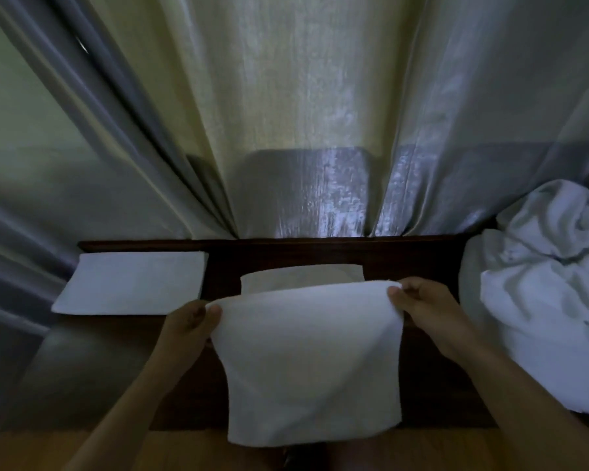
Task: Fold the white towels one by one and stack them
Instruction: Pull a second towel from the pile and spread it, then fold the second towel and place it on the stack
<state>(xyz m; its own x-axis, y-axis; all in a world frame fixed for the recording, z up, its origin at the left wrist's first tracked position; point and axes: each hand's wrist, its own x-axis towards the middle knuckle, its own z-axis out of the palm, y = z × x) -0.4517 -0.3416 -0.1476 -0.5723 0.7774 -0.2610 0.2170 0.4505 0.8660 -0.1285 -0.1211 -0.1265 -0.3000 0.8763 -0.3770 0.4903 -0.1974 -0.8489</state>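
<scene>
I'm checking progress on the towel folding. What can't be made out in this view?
- Head view: how many towels are in the folded stack; only its top shows.
- The crumpled pile is cut by the right edge.
- The held towel hides the table beneath.

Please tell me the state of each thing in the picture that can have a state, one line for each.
held towel: lifted, hanging, pinched at both top corners
left hand: pinching the left corner
right hand: pinching the right corner
folded towel: flat on the dark table, left side
towel pile: crumpled, unfolded, right side
curtain: drawn closed
</scene>
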